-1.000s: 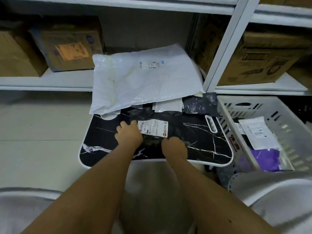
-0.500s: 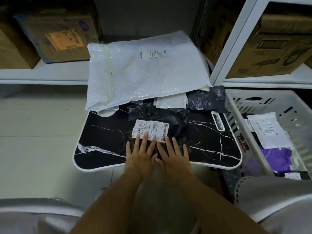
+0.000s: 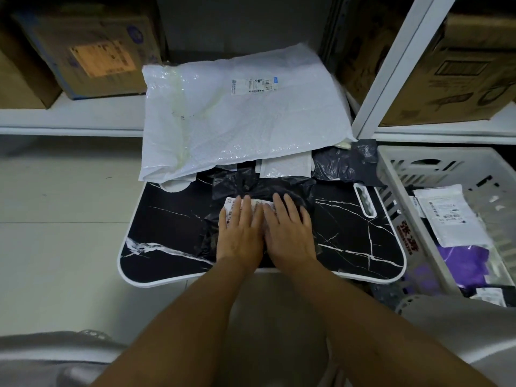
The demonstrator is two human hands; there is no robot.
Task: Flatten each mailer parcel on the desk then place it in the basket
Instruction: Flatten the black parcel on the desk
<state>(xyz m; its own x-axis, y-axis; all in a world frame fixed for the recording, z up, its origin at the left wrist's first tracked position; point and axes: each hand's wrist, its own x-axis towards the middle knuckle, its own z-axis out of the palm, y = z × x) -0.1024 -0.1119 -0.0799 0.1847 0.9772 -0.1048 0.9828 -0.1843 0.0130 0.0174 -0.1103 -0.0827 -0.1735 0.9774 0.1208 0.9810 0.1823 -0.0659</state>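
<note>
A crumpled black mailer parcel (image 3: 259, 188) lies near the middle of the black marble-patterned desk (image 3: 173, 227), directly under both hands. The left hand (image 3: 240, 230) and the right hand (image 3: 289, 230) lie side by side, touching, palms down with fingers straight, pressing flat on the parcel and gripping nothing. Their fingers cover most of its white shipping label (image 3: 230, 209), of which only the barcoded left end shows. The parcel's outline is too rumpled to fix a clear long axis; its label strip runs left to right across the desk, and the dark plastic spreads out from under the palms toward the far edge. Beyond it a large white mailer (image 3: 240, 118) overhangs the back of the desk, with another black bag (image 3: 349, 163) at the far right corner. The white basket (image 3: 402, 163) stands just right of the desk, already holding a white parcel (image 3: 446, 216) and a purple one (image 3: 463, 263).
</note>
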